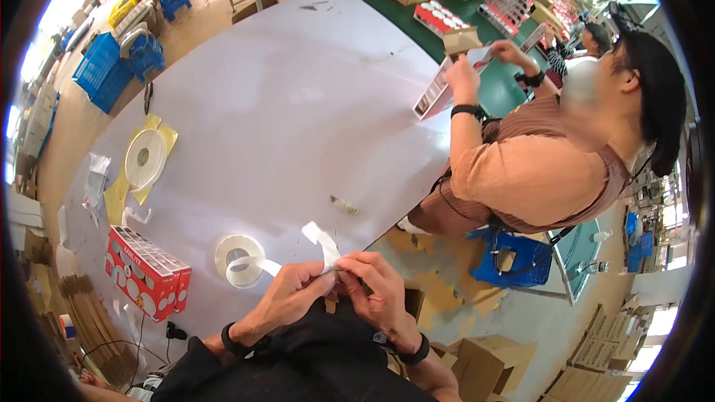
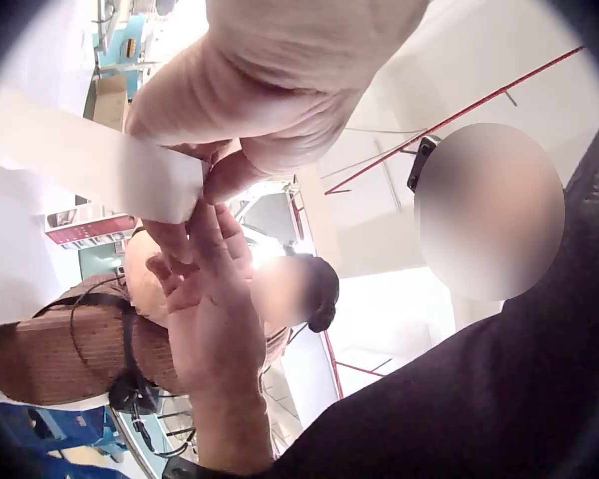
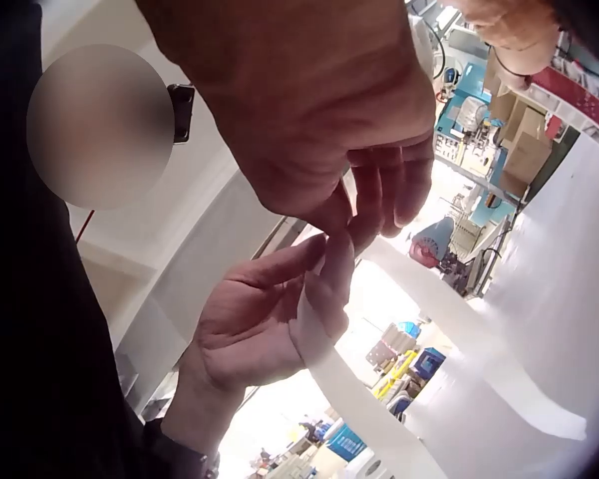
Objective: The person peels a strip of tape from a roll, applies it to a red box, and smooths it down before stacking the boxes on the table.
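White tape strip [image 1: 325, 244] pinched in both hands

Left hand [image 1: 292, 296]: thumb and fingers closed on the strip. Right hand [image 1: 378, 299]: fingers curled, fingertips gripping it just beside the left's. Strip runs to the tape roll [image 1: 228, 247], flat near the bench's [image 1: 298, 126] near edge; its loose end projects beyond the hands. Red-and-white ZANLITE box [image 1: 141, 283] sits left of the roll, near the same edge.

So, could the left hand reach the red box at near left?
Probably, once the left hand lets go of the white strip; the red box stands to its left, with only the flat nearer roll close to the way.
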`<state>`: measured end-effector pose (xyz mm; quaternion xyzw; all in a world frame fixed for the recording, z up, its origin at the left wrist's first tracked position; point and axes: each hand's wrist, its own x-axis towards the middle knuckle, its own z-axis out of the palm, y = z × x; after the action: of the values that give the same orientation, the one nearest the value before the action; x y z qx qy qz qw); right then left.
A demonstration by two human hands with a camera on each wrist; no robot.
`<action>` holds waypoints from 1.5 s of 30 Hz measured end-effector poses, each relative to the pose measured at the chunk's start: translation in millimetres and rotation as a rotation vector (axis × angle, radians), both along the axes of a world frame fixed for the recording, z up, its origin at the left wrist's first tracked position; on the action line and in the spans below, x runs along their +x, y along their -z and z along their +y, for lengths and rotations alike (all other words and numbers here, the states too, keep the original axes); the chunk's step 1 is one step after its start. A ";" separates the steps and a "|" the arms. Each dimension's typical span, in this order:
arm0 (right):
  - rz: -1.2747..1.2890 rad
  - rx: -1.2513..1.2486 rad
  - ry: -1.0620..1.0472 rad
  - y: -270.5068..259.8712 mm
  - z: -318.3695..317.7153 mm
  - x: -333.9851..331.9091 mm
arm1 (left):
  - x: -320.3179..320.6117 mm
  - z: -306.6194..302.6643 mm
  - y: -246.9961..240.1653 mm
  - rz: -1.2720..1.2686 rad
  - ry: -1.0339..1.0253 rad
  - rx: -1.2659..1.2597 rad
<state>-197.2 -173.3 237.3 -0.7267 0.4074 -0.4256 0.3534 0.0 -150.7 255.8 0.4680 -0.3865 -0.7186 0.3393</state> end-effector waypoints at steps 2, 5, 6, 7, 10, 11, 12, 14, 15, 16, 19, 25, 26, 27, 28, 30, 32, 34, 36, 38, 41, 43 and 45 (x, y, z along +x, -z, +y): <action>0.021 -0.025 -0.020 -2.2 -2.5 0.5 | 1.8 2.9 -1.7 -0.011 -0.015 0.008; 0.027 -0.014 -0.050 -5.5 -3.2 7.5 | 4.1 8.6 -5.1 0.010 -0.074 -0.016; 0.018 0.014 -0.061 -5.2 -1.9 9.8 | 5.7 11.1 -4.4 0.015 -0.093 -0.028; 0.027 0.002 -0.079 -3.6 -2.4 11.4 | 7.9 13.8 -3.4 0.018 -0.111 -0.037; 0.047 -0.027 -0.120 -6.7 -3.8 17.2 | 12.0 19.5 -5.6 0.060 -0.170 -0.061; 0.058 -0.044 -0.126 -8.3 -3.6 19.4 | 12.8 21.8 -7.0 0.080 -0.188 -0.067; 0.070 -0.063 -0.129 -10.3 -4.0 21.8 | 14.1 23.7 -8.4 0.090 -0.209 -0.063; 0.085 -0.084 -0.138 -13.7 -3.7 25.7 | 16.6 28.4 -10.7 0.114 -0.246 -0.054; 0.086 -0.086 -0.148 -15.0 -3.5 27.6 | 17.9 30.2 -11.4 0.112 -0.255 -0.066; 0.087 -0.089 -0.159 -16.2 -3.9 30.3 | 19.6 31.5 -12.1 0.110 -0.265 -0.079; 0.089 -0.103 -0.194 -17.5 -4.6 35.2 | 22.9 35.8 -20.3 0.071 -0.282 -0.097; 0.130 -0.180 -0.238 -24.6 -7.0 44.2 | 30.2 44.4 -20.2 0.080 -0.303 -0.139; 0.142 -0.175 -0.242 -24.5 -6.4 45.8 | 31.8 45.4 -19.6 0.079 -0.303 -0.137; 0.143 -0.171 -0.250 -23.4 -5.3 47.3 | 33.6 46.5 -18.8 0.077 -0.308 -0.130; 0.146 -0.168 -0.255 -21.3 -3.7 48.3 | 35.4 47.4 -17.3 0.078 -0.310 -0.124; 0.154 -0.155 -0.255 -19.5 -1.3 47.8 | 36.5 47.0 -13.9 0.098 -0.305 -0.113; 0.156 -0.137 -0.250 -17.5 1.3 48.0 | 37.8 46.8 -9.8 0.127 -0.295 -0.108; 0.160 -0.115 -0.228 -18.0 2.5 45.8 | 37.3 45.3 -8.5 0.128 -0.277 -0.113; 0.160 -0.096 -0.207 -19.7 4.1 41.8 | 35.8 43.7 -7.3 0.128 -0.260 -0.109; 0.149 -0.084 -0.189 -20.9 4.7 39.4 | 36.1 41.0 -6.1 0.120 -0.248 -0.103; 0.183 -0.058 -0.126 -22.5 7.3 32.9 | 37.8 37.2 -9.5 0.120 -0.241 -0.089; 0.201 -0.022 -0.092 -18.2 7.7 26.1 | 40.2 36.0 -9.8 0.101 -0.235 -0.085; 0.225 0.004 -0.073 -10.2 8.5 18.5 | 42.0 35.5 -8.6 0.088 -0.226 -0.089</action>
<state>-178.6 -164.8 247.4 -0.7835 0.4185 -0.3275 0.3220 42.0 -115.2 264.4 0.4611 -0.3478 -0.6777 0.4551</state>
